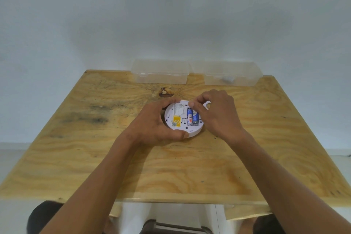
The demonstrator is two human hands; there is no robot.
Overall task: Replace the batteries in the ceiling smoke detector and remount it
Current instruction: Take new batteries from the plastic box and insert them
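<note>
A round white smoke detector (176,121) lies back side up on the wooden table (95,148), showing a yellow label and a battery bay. Two blue and white batteries (192,118) sit side by side in the bay. My left hand (155,125) grips the detector's left rim, thumb on the near edge and fingers over the far edge. My right hand (218,114) hovers over the bay's right side, its fingers curled and its thumb tip touching the top end of the batteries. A white part (207,105) shows just behind my right hand, mostly hidden.
Two clear plastic boxes stand at the table's far edge against the wall, one at the middle (161,72) and one at the right (230,74) with a small white item inside. A stool top (171,228) shows below the near edge.
</note>
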